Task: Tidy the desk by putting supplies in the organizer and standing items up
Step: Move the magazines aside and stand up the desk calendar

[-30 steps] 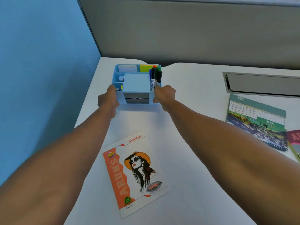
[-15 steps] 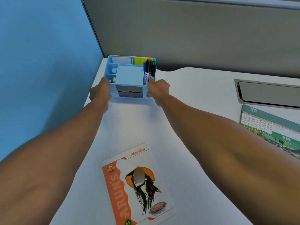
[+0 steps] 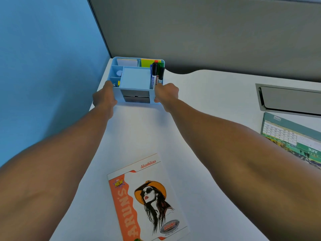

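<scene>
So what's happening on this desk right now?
A person is tidying up. Both hands hold a light blue desk organizer at the far corner of the white desk, the left hand on its left side and the right hand on its right. Markers stand upright in it, with sticky notes behind. A notebook and a calendar lie flat, not yet stood up.

An office cubicle: a white tabletop (image 3: pixel 208 105) sits in a corner between a blue partition (image 3: pixel 48 63) and a grey partition (image 3: pixel 208 32). A metal cable hatch (image 3: pixel 290 100) is set into it, beside a desk calendar (image 3: pixel 291 136) and a blue organizer (image 3: pixel 135 79) of markers and sticky notes
</scene>
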Available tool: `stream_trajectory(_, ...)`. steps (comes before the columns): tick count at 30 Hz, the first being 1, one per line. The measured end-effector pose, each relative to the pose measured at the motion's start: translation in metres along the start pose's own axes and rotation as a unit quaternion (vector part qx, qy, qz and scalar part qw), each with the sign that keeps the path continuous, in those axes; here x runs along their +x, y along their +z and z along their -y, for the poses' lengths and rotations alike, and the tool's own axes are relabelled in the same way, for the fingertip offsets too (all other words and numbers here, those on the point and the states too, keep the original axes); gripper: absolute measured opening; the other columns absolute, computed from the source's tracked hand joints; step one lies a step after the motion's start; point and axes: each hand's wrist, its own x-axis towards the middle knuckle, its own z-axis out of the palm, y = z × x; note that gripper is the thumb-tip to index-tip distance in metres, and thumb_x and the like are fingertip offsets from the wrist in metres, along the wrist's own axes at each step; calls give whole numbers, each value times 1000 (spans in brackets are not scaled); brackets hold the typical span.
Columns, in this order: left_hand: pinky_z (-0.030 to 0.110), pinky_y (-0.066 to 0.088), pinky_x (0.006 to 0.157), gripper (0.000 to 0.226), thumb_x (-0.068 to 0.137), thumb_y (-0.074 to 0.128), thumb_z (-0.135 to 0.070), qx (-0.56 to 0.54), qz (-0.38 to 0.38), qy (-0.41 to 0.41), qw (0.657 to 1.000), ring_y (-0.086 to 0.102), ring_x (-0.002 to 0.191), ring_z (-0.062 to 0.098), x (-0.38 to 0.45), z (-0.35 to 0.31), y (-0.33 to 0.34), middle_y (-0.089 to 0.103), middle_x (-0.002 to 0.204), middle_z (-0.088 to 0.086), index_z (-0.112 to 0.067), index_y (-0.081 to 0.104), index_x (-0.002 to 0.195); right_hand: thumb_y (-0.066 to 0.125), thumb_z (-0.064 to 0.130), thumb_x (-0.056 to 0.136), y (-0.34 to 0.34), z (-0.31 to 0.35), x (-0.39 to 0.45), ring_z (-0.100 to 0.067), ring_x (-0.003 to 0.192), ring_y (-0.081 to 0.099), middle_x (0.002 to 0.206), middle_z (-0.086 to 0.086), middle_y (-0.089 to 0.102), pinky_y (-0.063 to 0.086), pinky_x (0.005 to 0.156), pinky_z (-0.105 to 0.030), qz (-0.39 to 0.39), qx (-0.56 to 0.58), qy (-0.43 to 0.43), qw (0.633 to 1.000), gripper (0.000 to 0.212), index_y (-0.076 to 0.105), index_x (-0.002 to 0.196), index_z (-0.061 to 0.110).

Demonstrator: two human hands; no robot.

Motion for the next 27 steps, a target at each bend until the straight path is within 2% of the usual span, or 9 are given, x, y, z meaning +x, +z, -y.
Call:
stream_trajectory(3, 26, 55, 73, 35, 73, 62, -44, -1, 2, -5, 1000, 59, 62, 12, 2, 1, 0, 66, 94, -2, -22, 64, 100, 49, 41, 92, 0, 0, -2, -26, 90, 69, 110, -8, 65, 59, 83, -39, -1, -9, 1, 1000, 33, 57, 109, 14)
stream_trajectory(7, 24, 52, 74, 18, 80, 62, -43, -7, 10, -2, 1000, 57, 64, 11, -2, 4, 2, 64, 93, -3, -26, 59, 84, 44, 48, 94, -1, 0, -8, -24, 92, 68, 110, -7, 65, 58, 86, -38, 8, -21, 0, 1000, 36, 54, 109, 17)
stream_trajectory(11, 27, 51, 82, 26, 89, 58, -50, -7, 18, 4, 1000, 54, 73, 11, -12, 9, 4, 54, 85, -7, -28, 49, 77, 37, 57, 93, -4, 1, -19, -25, 97, 67, 116, -7, 61, 56, 90, -39, 5, -32, 3, 999, 58, 56, 124, 13)
stream_trajectory(15, 30, 51, 80, 33, 92, 54, -55, -2, 11, 22, 1000, 55, 77, 13, -30, 24, 3, 53, 83, -5, -26, 49, 76, 38, 54, 94, -12, -9, -36, -26, 97, 67, 112, -8, 61, 56, 89, -39, -3, -31, 15, 999, 57, 55, 124, 8)
stream_trajectory(17, 34, 52, 87, 34, 90, 54, -55, 27, 16, 30, 999, 58, 87, 20, -37, 39, -1, 59, 90, 0, -21, 57, 86, 42, 50, 90, -18, -21, -48, -29, 95, 68, 112, -8, 63, 56, 90, -41, -1, -38, 21, 999, 56, 57, 118, 4)
stream_trajectory(19, 37, 52, 93, 48, 87, 57, -58, 73, 27, 35, 996, 60, 99, 27, -45, 55, -7, 65, 110, 7, -15, 62, 109, 44, 44, 87, -23, -36, -62, -31, 93, 70, 107, -11, 65, 56, 90, -41, 20, -60, 27, 998, 49, 62, 104, 1)
stream_trajectory(21, 42, 49, 95, 60, 87, 58, -59, 121, 41, 32, 991, 61, 111, 32, -57, 69, -13, 63, 126, 12, -10, 60, 123, 46, 39, 87, -28, -52, -76, -32, 93, 70, 104, -12, 66, 55, 91, -40, 40, -82, 31, 995, 40, 63, 91, 3)
stream_trajectory(24, 38, 45, 96, 61, 92, 58, -55, 192, 59, 50, 978, 55, 123, 31, -79, 87, -23, 59, 135, 10, -10, 57, 132, 51, 34, 85, -37, -74, -97, -31, 90, 70, 98, -11, 66, 56, 87, -36, 53, -101, 37, 993, 28, 57, 79, 7)
stream_trajectory(27, 35, 42, 94, 58, 91, 62, -49, 225, 77, 70, 969, 52, 127, 27, -100, 101, -36, 54, 142, 5, -15, 54, 137, 52, 26, 82, -45, -90, -117, -30, 85, 70, 82, -8, 61, 51, 72, -29, 71, -110, 41, 991, 22, 50, 68, 10)
